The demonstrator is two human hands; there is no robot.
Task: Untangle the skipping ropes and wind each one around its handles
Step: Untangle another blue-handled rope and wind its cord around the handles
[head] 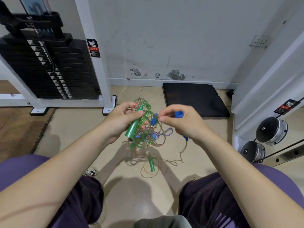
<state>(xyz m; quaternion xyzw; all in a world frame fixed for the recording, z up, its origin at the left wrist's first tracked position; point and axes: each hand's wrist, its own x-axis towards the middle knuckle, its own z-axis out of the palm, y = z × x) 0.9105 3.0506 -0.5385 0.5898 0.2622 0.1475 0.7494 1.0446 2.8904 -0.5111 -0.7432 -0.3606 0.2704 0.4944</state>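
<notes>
Big black weight stack [49, 66] against the wall, dark mat [195, 100] on the tile floor. The tangle of ropes [144, 135] hangs between the two hands, trailing onto the floor. Left hand [121, 120] is wrapped round a green handle [134, 125]; right hand [182, 122] grips a blue handle [179, 114] and pinches a strand. Another green handle [151, 163] lies on the floor below.

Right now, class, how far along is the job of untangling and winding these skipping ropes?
Nothing looks finished: no rope is wound round its handles. In hand: the left hand grips a green handle with the tangle hanging from it, and the right hand holds a blue handle. Left: freeing every rope, including the second green handle below, then winding each.
</notes>
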